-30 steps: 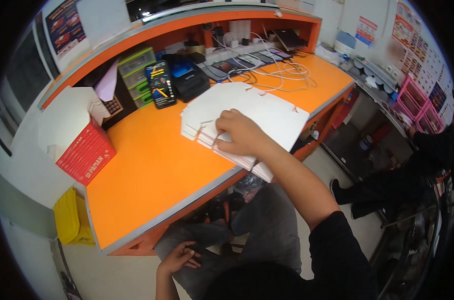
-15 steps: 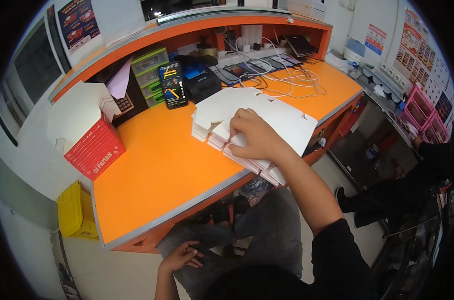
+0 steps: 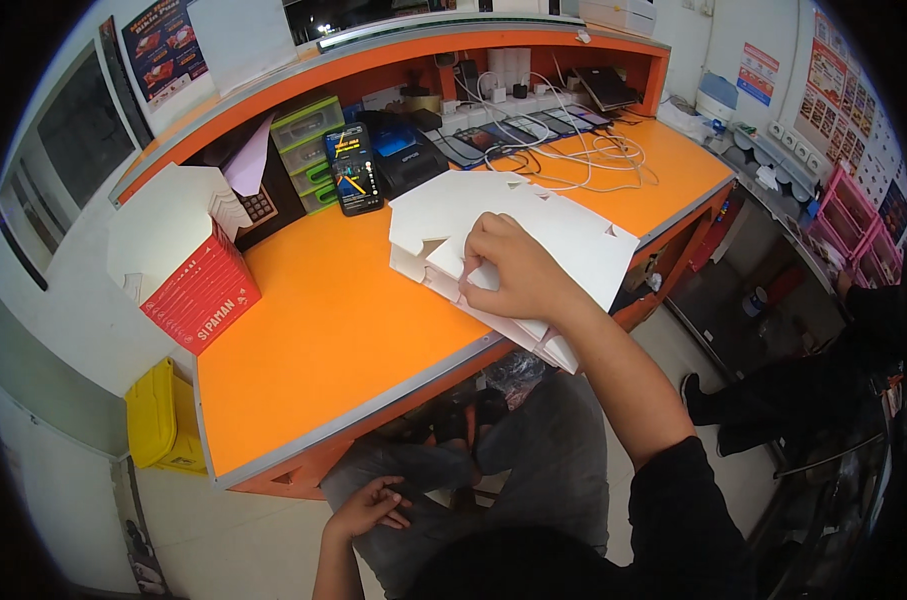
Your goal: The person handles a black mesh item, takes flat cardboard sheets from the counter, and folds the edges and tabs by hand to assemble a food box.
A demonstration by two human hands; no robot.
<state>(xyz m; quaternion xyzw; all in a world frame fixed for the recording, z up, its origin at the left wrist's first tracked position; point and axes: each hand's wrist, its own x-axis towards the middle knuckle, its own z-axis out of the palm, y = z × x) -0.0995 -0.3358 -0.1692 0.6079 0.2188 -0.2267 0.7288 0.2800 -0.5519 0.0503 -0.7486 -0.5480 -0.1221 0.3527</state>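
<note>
A stack of flat white cardboard box blanks (image 3: 533, 225) lies on the orange desk (image 3: 343, 330), hanging over its front edge. My right hand (image 3: 518, 272) rests on top of the stack, fingers curled and pinching a flap of the top sheet near its left side. My left hand (image 3: 373, 505) lies on my lap below the desk, fingers loosely apart and holding nothing.
A red-and-white folded box (image 3: 188, 265) stands at the desk's left. Behind the stack are a black phone on a stand (image 3: 353, 170), green drawers (image 3: 308, 145), white cables (image 3: 583, 150) and several phones. A yellow bin (image 3: 158, 420) sits on the floor at left. Another person stands at the right (image 3: 823, 370).
The view has shifted slightly, so the desk sits lower in the picture. My right hand stays on the cardboard stack, fingers working at the flap. My left hand has not moved.
</note>
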